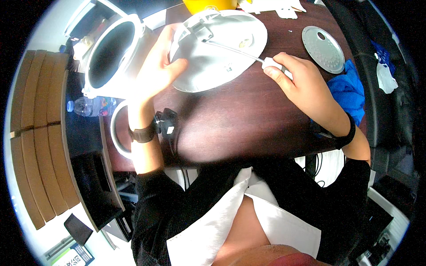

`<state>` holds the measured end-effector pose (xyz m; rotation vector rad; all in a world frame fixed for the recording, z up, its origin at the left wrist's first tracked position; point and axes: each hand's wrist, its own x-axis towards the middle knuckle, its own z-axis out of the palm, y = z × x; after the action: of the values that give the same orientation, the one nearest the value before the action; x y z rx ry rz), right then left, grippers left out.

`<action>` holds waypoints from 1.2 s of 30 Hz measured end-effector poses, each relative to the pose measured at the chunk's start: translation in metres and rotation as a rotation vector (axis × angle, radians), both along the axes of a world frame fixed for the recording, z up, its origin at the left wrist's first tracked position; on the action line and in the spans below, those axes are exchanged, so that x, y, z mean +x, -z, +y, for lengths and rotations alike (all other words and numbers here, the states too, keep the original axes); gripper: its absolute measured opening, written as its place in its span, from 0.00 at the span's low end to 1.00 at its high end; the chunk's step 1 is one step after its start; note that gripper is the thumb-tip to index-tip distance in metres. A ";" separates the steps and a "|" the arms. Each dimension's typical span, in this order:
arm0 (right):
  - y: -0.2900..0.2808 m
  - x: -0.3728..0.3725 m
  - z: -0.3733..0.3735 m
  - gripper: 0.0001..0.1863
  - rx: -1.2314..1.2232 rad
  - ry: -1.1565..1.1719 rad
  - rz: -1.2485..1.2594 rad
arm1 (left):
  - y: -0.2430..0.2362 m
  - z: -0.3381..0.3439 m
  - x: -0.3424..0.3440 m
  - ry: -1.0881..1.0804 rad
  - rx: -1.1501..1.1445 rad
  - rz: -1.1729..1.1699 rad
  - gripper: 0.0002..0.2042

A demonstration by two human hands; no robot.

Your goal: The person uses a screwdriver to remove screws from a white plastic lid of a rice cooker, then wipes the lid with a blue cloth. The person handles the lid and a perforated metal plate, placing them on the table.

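A white round appliance lid lies on the dark brown table with its hinge bracket at the far left side. My left hand grips the lid's left rim. My right hand is closed on the white handle of a screwdriver, whose thin metal shaft reaches left to the hinge bracket. A black band sits on each wrist.
A white cooker body with a dark round opening stands at the far left. A perforated metal disc and a blue cloth lie to the right. A black plug, a white ring and a plastic bottle sit near the left edge.
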<state>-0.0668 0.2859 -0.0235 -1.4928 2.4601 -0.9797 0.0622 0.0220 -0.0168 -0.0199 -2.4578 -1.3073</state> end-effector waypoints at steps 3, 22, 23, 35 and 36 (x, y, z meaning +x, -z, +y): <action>0.002 0.002 -0.001 0.14 -0.058 -0.018 0.015 | 0.008 0.003 0.007 -0.045 0.083 0.003 0.24; 0.009 0.000 0.002 0.15 -0.148 0.036 0.055 | 0.020 0.006 0.007 -0.220 -0.142 0.166 0.22; 0.012 -0.001 0.001 0.15 -0.144 0.044 0.072 | 0.021 0.005 0.007 -0.206 -0.118 0.147 0.25; 0.012 -0.003 -0.004 0.17 -0.148 0.071 0.214 | 0.050 0.000 0.016 -0.227 0.203 0.087 0.29; 0.012 -0.002 -0.005 0.17 -0.143 0.079 0.238 | 0.058 -0.002 0.017 -0.240 0.218 0.084 0.29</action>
<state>-0.0687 0.2808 -0.0357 -1.6553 2.6817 -1.0702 0.0789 0.0204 -0.0743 0.2619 -2.1581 -1.4260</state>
